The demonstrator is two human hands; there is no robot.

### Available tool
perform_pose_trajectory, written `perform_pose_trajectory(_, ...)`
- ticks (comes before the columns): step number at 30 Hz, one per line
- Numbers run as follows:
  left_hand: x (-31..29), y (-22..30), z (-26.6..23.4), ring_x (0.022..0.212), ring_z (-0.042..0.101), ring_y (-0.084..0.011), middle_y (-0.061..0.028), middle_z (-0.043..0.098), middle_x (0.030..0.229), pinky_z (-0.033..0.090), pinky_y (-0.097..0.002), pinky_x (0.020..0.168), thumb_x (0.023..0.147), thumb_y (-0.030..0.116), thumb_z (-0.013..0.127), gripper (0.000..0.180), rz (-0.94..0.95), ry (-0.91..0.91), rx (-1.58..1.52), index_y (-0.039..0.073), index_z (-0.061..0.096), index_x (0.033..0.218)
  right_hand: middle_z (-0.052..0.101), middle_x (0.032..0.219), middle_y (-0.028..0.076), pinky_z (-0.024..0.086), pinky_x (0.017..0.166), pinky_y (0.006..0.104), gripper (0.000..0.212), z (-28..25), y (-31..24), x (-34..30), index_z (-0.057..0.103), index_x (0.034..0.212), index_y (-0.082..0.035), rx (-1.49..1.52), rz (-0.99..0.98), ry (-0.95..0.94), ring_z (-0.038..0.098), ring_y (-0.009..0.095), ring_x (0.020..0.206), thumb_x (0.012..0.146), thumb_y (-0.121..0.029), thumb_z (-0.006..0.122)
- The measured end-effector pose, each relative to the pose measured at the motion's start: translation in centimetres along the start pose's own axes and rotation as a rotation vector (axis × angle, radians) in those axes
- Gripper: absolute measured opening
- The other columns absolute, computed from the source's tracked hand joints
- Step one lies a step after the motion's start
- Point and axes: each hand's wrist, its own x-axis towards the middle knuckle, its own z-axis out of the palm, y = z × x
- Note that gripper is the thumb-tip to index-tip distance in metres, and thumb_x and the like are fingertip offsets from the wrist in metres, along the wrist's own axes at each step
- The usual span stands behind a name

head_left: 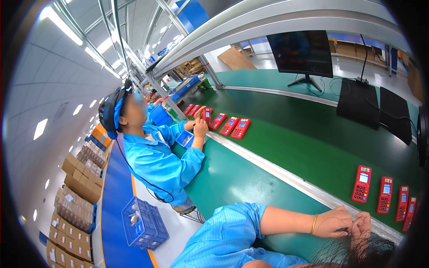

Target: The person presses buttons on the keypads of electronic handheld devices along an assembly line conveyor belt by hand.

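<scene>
My left hand, with a gold bracelet at the wrist, reaches in over the green worktop near the metal rail. Its fingers are closed, with a small dark thing at their tips that I cannot make out. Touching it at the fingers is my right hand, closed too and partly hidden by dark hair. Just beyond my hands, a red payment terminal lies on the green conveyor belt. Another red terminal and several more lie to its right.
On the left a co-worker in blue leans over the bench beside more red terminals and a small blue tray. Blue crates stand on the floor. Across the belt are a black monitor and dark flat panels.
</scene>
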Motion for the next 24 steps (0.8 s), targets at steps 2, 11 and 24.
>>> perform_pose_trajectory(2,-0.2,0.1,-0.2,0.085,0.056,-0.0268,-0.0048,0.058,0.088,0.039,-0.0407,0.086,0.086,0.016,0.072,0.018,-0.085,-0.006,-0.017,0.011,0.056,0.094,0.054,0.083,0.001,0.041,0.065,0.0197,0.036,0.1,0.2,-0.1,0.041,0.123,-0.008,0.039,0.006,-0.049,0.052,0.008,0.074,0.094,-0.007,0.063)
perform_pose_trajectory(11,-0.8,-0.4,-0.7,0.085,0.055,-0.0254,-0.0039,0.056,0.085,0.037,-0.0404,0.087,0.089,0.021,0.072,0.020,-0.298,-0.059,-0.123,0.012,0.055,0.091,0.051,0.090,0.004,0.042,0.067,0.0213,0.029,0.3,1.0,0.1,0.036,0.109,-0.008,-0.078,0.007,-0.149,0.048,0.008,0.076,0.093,0.012,0.047)
perform_pose_trajectory(24,-3.4,0.7,-0.4,0.093,0.056,-0.0269,-0.0072,0.056,0.091,0.034,-0.0456,0.093,0.090,0.023,0.070,0.018,-0.231,-0.035,0.269,0.011,0.056,0.092,0.056,0.097,0.005,0.049,0.072,0.0271,0.024,-3.0,4.5,2.3,0.044,0.103,-0.011,-0.261,0.025,-0.389,0.057,0.014,0.081,0.098,0.008,0.058)
